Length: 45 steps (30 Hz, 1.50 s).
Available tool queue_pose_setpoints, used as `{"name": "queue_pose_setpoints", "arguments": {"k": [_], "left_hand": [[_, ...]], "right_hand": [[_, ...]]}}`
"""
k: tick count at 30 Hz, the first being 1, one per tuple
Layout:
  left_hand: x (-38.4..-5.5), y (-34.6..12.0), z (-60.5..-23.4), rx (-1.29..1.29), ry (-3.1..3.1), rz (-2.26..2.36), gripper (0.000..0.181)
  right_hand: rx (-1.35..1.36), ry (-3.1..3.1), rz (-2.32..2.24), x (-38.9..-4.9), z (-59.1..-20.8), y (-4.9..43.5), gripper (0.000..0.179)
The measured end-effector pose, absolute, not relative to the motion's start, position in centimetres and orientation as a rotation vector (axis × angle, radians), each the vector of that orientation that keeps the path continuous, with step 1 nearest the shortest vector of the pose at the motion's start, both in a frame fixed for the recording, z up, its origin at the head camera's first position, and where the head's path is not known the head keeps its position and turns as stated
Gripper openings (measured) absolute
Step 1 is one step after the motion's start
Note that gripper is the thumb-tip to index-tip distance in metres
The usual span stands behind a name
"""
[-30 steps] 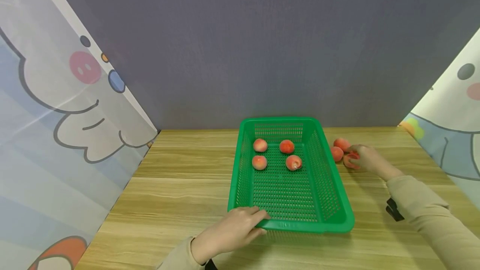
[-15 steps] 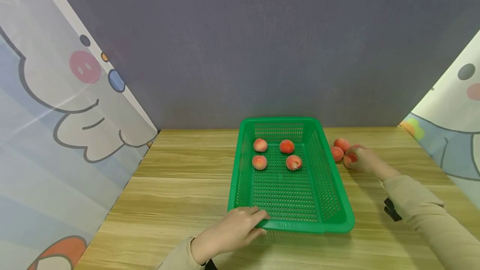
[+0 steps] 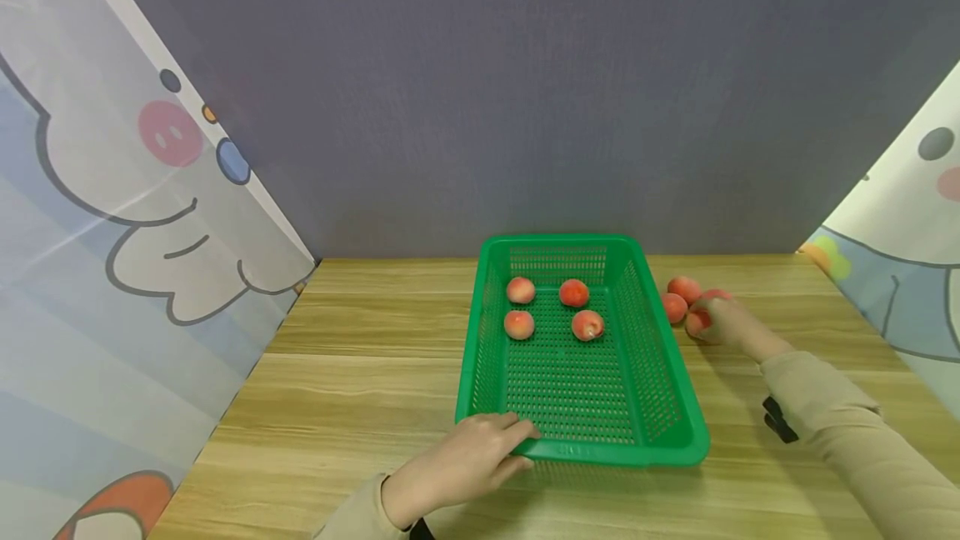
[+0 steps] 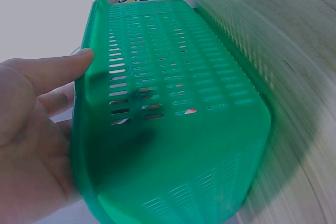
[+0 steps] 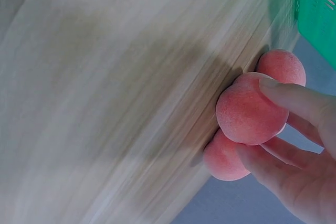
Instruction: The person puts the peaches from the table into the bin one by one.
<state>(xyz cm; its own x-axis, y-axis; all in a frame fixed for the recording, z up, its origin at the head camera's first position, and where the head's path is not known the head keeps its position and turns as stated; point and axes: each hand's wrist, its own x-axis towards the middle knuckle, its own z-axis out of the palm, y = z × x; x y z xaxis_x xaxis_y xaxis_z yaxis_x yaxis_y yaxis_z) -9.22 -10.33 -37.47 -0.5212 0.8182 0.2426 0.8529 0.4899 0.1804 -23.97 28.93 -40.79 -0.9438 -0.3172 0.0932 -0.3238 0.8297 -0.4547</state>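
Note:
My left hand [image 3: 467, 455] grips the near rim of a green plastic basket [image 3: 576, 450] close to its left corner. The left wrist view has the thumb on the outer side of the basket wall [image 4: 173, 145], with the other fingers partly hidden behind the rim. Right of the basket, my right hand [image 3: 726, 325] pinches a peach [image 5: 249, 111] between thumb and fingers, low over the table. Beside that peach lie others: a peach [image 3: 683, 288] at the back, a peach [image 3: 673, 307] by the basket wall, and one [image 3: 716, 294] partly behind the hand.
Several peaches [image 3: 519, 325] sit apart in the back half of the basket. The wooden table [image 3: 360, 357] runs back to a dark grey panel [image 3: 480, 107]. Cartoon-printed sheets [image 3: 97, 190] flank the table on the left and right.
My right hand has shifted slightly left, and its fingers have settled round the nearest peach of the group. The left hand, the basket and the peaches inside look unmoved.

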Motion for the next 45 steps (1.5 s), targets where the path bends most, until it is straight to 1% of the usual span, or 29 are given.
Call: {"name": "queue_pose_setpoints", "arguments": {"k": [3,8,9,13,16,22,26,29,34,36,38,45], "left_hand": [[-9.2,-10.3,-37.5,-1.469,-2.602,-0.427,0.024],[-9.3,-10.4,-37.5,-1.475,-2.599,-0.434,0.025],[-9.3,-10.4,-37.5,-1.476,-2.593,-0.432,0.025],[-9.3,-10.4,-37.6,-1.479,-2.582,-0.432,0.025],[-9.3,-10.4,-37.5,-1.481,-2.572,-0.433,0.025],[-9.3,-10.4,-37.6,-1.484,-2.565,-0.44,0.025],[-9.3,-10.4,-37.5,-1.486,-2.574,-0.45,0.025],[-9.2,-10.4,-37.3,-1.484,-2.58,-0.451,0.024],[-9.2,-10.4,-37.2,-1.48,-2.609,-0.463,0.024],[-9.2,-10.4,-37.1,-1.481,-2.616,-0.465,0.024],[-9.2,-10.4,-37.1,-1.483,-2.614,-0.461,0.024],[-9.2,-10.4,-37.0,-1.481,-2.621,-0.458,0.023]], "right_hand": [[0.548,-2.972,0.725,-23.9,-40.9,29.0,0.01],[0.505,-2.995,0.778,-24.1,-41.0,29.1,0.019],[0.497,-2.996,0.778,-24.1,-41.0,29.1,0.019],[0.558,-2.964,0.618,-24.2,-41.1,29.1,0.006],[0.613,-2.948,0.529,-24.3,-41.1,29.2,0.01],[0.671,-2.925,0.515,-24.4,-41.1,29.6,0.007],[0.682,-2.919,0.523,-24.2,-40.7,29.7,0.008],[0.674,-2.922,0.56,-23.9,-40.3,29.6,0.013],[0.623,-2.956,0.573,-23.5,-39.3,29.2,0.031],[0.613,-2.96,0.543,-23.4,-38.9,29.0,0.035],[0.603,-2.958,0.529,-23.3,-38.5,28.9,0.034],[0.584,-2.991,0.501,-23.1,-37.6,28.6,0.043]]}}
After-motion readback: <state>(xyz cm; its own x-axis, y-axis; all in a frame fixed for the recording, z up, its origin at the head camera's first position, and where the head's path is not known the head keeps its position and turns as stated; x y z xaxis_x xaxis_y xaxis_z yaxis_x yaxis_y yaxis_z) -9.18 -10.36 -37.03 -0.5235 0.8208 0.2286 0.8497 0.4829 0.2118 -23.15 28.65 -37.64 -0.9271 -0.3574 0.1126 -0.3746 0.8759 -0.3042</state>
